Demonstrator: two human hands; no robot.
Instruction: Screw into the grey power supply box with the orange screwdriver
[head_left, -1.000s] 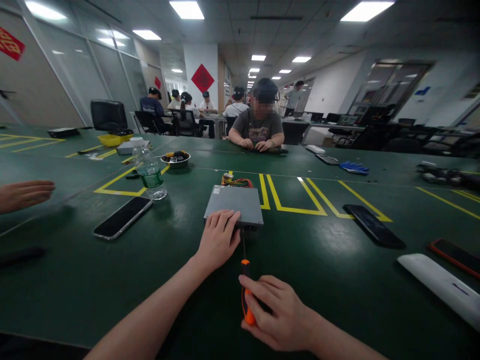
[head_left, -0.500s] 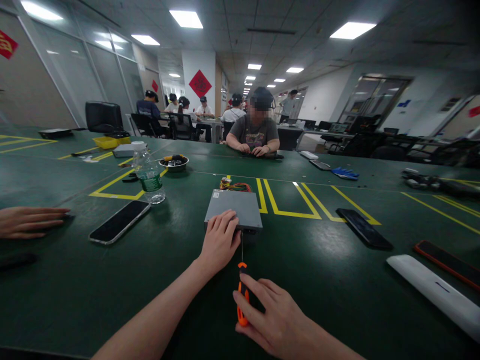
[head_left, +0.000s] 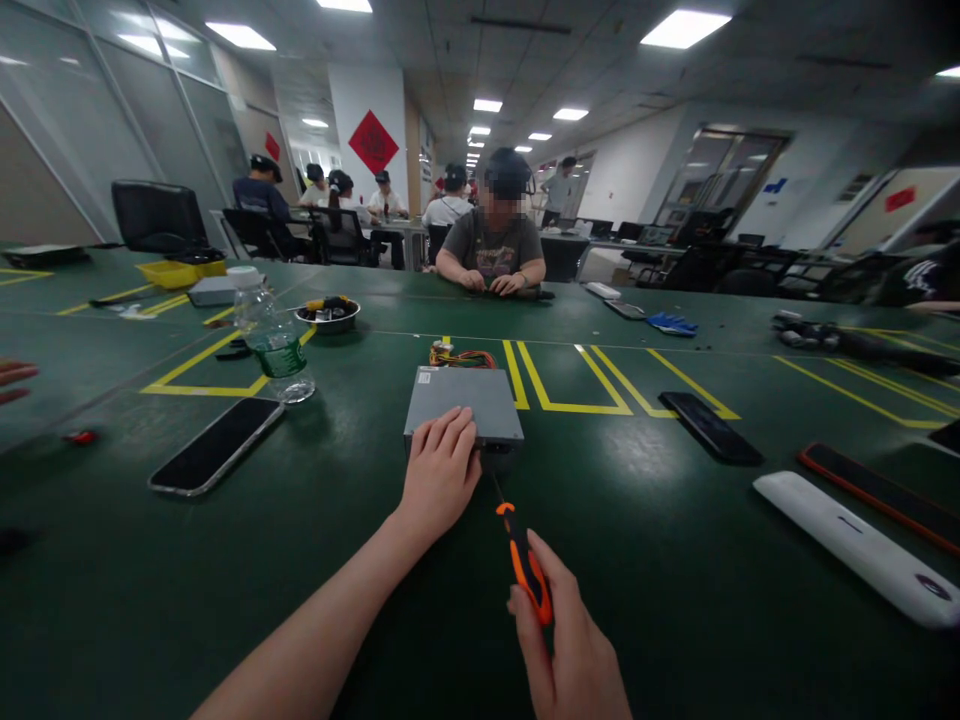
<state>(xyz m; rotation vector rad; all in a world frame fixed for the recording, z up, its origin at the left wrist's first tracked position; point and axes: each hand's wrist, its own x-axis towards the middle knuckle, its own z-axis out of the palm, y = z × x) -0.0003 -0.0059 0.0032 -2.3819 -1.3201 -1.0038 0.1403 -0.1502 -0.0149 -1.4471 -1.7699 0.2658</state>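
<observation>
A grey metal computer power supply [head_left: 469, 395] lies on the green table with its bundle of coloured wires [head_left: 465, 357] at the far side. My left hand [head_left: 442, 465] grips its near left corner, fingers over the top and thumb hidden at the front. In my right hand [head_left: 566, 630] is an orange and black screwdriver [head_left: 525, 560], held by its handle between thumb and fingers. The thin shaft points up and left at the supply's shaded front face. Whether the tip touches a screw cannot be made out.
Left of the supply are a phone [head_left: 217, 445], a water bottle [head_left: 277, 345] and a metal bowl of tools [head_left: 328, 315]. To the right lie another phone [head_left: 709, 425] and a long white device [head_left: 855, 545]. A person [head_left: 495, 235] sits opposite; another person's hand [head_left: 15, 378] shows at left.
My right hand has shifted right, and the screwdriver now slants instead of standing nearly straight. My left hand stays on the power supply. The other person's hand at left has drawn mostly out of view.
</observation>
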